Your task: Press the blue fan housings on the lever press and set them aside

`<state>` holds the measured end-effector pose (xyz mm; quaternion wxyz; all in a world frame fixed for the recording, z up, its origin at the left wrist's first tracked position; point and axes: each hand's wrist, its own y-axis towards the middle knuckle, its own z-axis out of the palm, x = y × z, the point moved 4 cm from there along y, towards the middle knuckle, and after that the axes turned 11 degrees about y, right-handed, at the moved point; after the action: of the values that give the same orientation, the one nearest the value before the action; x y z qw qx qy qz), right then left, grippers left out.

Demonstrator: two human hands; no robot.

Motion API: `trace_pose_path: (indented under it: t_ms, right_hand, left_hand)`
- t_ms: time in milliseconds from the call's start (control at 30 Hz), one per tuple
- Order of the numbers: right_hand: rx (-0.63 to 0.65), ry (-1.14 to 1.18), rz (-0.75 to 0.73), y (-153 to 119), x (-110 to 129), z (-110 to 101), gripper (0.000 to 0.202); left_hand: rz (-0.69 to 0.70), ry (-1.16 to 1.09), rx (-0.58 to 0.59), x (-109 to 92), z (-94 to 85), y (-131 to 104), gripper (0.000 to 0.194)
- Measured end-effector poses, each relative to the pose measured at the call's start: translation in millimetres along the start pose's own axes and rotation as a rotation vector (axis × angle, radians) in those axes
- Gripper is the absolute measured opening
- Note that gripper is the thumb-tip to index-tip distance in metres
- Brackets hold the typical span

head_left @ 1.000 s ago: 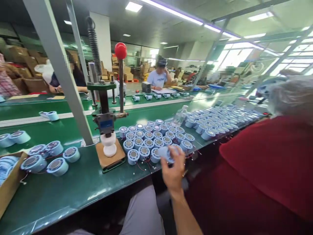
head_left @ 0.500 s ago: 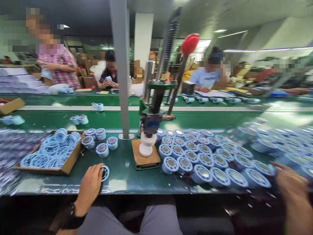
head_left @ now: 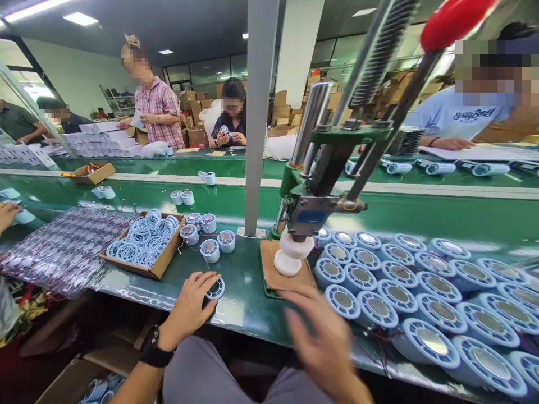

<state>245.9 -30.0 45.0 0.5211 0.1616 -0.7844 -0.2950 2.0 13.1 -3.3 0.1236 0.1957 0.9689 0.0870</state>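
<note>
A light blue plastic ring (head_left: 216,289) lies on the green bench by the front edge. My left hand (head_left: 194,300) curls around its left side, fingers above and thumb below, gripping it. Blurred by motion, my right hand (head_left: 322,331) hovers over the bench edge in front of the press, fingers apart and nothing seen in them. The hand press (head_left: 311,213) has a red-knobbed lever (head_left: 455,25) and a white upper pad (head_left: 297,245) above a white round seat (head_left: 287,263) on a cardboard-covered base (head_left: 269,266).
Rows of light blue round housings with metal discs (head_left: 398,294) stand on the right. Left of the press are several loose housings (head_left: 209,251) and a cardboard box (head_left: 158,269) of blue rings. A grey post (head_left: 255,123) rises behind. Co-workers (head_left: 158,106) sit and stand across the line.
My right hand has come from the housings at far right to in front of the press. My left hand stays at the ring, its fingers spread wider. The view has turned left.
</note>
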Motion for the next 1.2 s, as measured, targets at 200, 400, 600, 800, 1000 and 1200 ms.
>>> trace_pose_path:
  t_ms: [200,400,600,800,1000,1200]
  right_hand:
    - [0.484,-0.437,0.176,98.3,-27.2,125.2,0.061]
    - [0.495,-0.514,0.225,67.5,-31.5,119.6,0.051]
    - [0.446,-0.371,0.027,-18.2,-27.0,57.4,0.069]
    - [0.308,-0.003,0.132,-34.1,-25.6,36.6,0.030]
    - [0.189,0.062,0.124,-23.4,-27.8,65.6,0.014]
    - [0.154,0.149,0.159,-30.8,-39.6,67.6,0.059]
  left_hand:
    - [-0.022,0.020,-0.129,0.3,7.1,1.6,0.038]
    - [-0.074,-0.030,-0.175,1.5,11.2,-2.5,0.042]
    - [-0.134,-0.034,-0.174,-2.8,11.8,-2.0,0.047]
    - [-0.097,0.003,-0.132,-4.7,9.6,-2.8,0.056]
    - [-0.190,-0.153,-0.147,6.0,5.0,-1.4,0.044]
    - [-0.109,-0.330,-0.162,-34.6,-13.2,3.6,0.058]
